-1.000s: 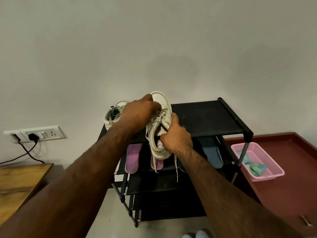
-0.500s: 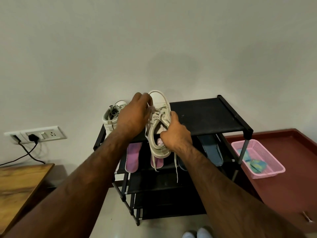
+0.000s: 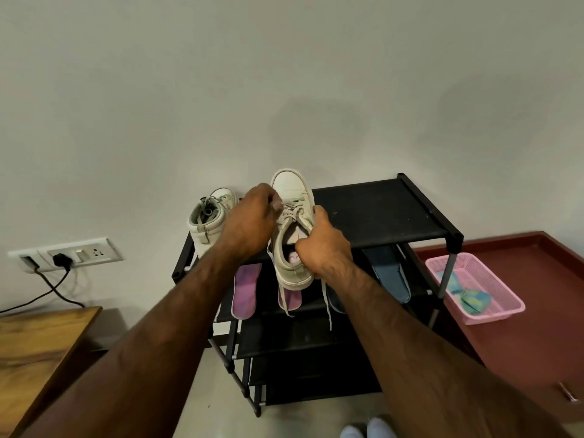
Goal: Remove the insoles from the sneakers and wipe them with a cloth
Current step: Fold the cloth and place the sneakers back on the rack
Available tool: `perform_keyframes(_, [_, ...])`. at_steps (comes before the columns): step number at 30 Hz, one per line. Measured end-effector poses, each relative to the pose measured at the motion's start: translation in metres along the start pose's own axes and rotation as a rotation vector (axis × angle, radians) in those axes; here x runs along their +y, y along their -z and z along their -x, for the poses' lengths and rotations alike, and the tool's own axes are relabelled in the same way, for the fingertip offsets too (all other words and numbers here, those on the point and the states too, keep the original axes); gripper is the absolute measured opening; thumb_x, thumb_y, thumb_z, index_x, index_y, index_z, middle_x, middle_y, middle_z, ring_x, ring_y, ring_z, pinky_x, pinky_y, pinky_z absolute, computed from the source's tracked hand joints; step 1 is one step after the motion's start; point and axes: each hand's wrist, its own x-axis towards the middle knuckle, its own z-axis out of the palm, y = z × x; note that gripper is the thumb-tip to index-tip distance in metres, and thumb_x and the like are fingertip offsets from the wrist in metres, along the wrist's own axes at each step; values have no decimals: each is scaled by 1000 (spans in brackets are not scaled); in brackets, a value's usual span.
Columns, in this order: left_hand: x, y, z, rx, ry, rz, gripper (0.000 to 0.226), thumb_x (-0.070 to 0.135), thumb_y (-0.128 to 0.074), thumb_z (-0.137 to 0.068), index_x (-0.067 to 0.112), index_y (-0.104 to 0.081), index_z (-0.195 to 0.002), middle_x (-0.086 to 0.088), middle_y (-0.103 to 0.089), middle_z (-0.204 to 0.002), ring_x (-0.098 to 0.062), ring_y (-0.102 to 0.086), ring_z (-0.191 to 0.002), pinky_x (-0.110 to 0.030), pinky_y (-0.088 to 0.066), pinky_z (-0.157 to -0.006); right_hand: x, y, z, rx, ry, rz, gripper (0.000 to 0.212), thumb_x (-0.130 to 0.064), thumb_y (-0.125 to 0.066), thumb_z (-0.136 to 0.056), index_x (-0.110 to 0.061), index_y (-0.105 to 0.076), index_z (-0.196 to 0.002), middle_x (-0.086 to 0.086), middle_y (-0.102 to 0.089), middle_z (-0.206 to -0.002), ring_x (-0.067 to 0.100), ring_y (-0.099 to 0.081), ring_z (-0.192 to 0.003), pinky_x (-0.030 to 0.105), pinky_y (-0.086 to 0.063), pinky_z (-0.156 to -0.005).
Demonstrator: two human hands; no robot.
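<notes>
I hold a beige lace-up sneaker (image 3: 292, 213) above the top shelf of a black shoe rack (image 3: 379, 210), toe pointing away. My right hand (image 3: 322, 245) grips its right side by the collar. My left hand (image 3: 252, 219) pinches the laces near the tongue. A pink insole (image 3: 293, 257) shows inside the heel opening. The second sneaker (image 3: 210, 219) stands on the rack's left end. On the shelf below lie two purple insoles (image 3: 245, 289) and blue-grey insoles (image 3: 390, 276). A green-blue cloth (image 3: 474, 300) lies in a pink basket (image 3: 493, 314).
The pink basket sits on a dark red surface (image 3: 537, 343) right of the rack. A wooden table (image 3: 38, 343) stands at the left below a wall socket strip (image 3: 69, 254) with a black plug and cable. Lower rack shelves are bare. White-socked toes (image 3: 366, 429) show at the bottom.
My left hand has shifted from covering the sneaker's upper to the laces near the tongue. The sneaker and right hand have stayed nearly where they were.
</notes>
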Motion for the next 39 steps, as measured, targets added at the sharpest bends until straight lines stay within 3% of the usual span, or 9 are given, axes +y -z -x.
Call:
perform_keyframes(3, [1,4,1,-26,-82,96,13,27,-60,-102,19,-56,-112,3,-58,-111,-16,-62,-92,-38,-54,-81,0,2,-1,-12,-8,-33,69,-21,-59,-85,-41,-28,-143,5,-65,-109,32,-65,-97,49,-63,-73])
perform_keyframes(9, [3,9,-2,-126,-216,-337,24,32,-60,-102,28,-70,-124,-1,-52,-117,-22,-56,-108,-45,-55,-81,3,1,1,-26,22,-18,74,-23,-59,-87,-44,-23,-148,6,-66,-113,32,-66,-99,50,-62,-78])
perform_keyframes(13, [12,8,-6,-91,-318,-548,21,21,-63,-98,18,-64,-119,-3,-50,-119,-24,-55,-106,-41,-48,-65,5,1,-1,-31,31,-1,75,-24,-60,-89,-42,-21,-150,6,-65,-115,31,-66,-100,49,-61,-81])
perform_keyframes(16, [9,-3,1,12,-147,-296,7,12,-56,-97,11,-56,-104,-5,-54,-107,-28,-57,-91,-38,-40,-67,5,0,-1,-19,20,-6,76,-25,-60,-88,-43,-21,-150,6,-65,-116,31,-65,-101,50,-61,-82])
perform_keyframes(19, [4,-10,7,70,50,-55,6,9,-49,-99,11,-55,-98,-7,-56,-104,-29,-57,-92,-38,-40,-74,3,0,-4,-16,-1,-18,77,-20,-60,-87,-41,-22,-149,6,-65,-116,32,-65,-102,49,-61,-80])
perform_keyframes(23, [8,5,6,-16,-24,75,14,29,-56,-104,19,-61,-113,1,-53,-118,-17,-62,-98,-38,-51,-87,3,2,-4,-23,-10,-44,73,-24,-62,-87,-42,-24,-147,6,-64,-113,31,-64,-100,50,-62,-75])
perform_keyframes(28, [8,11,8,-96,-140,-117,21,39,-65,-98,23,-72,-110,3,-53,-120,-17,-63,-93,-43,-56,-83,3,3,-4,-36,10,-48,74,-26,-63,-91,-40,-22,-150,6,-63,-119,32,-64,-104,50,-62,-78])
perform_keyframes(33, [23,11,-2,-139,-176,-443,24,30,-60,-100,14,-63,-117,-6,-51,-122,-28,-59,-100,-43,-49,-73,-1,4,-1,-48,-7,-30,66,-28,-61,-88,-38,-28,-145,6,-64,-113,33,-65,-100,51,-62,-75])
perform_keyframes(39, [3,0,-4,-81,330,374,17,30,-46,-107,16,-55,-106,-10,-65,-103,-26,-64,-92,-45,-57,-75,-17,26,-6,-215,-101,-159,44,-30,-61,-75,-27,-52,-118,6,-66,-105,30,-67,-93,53,-62,-62])
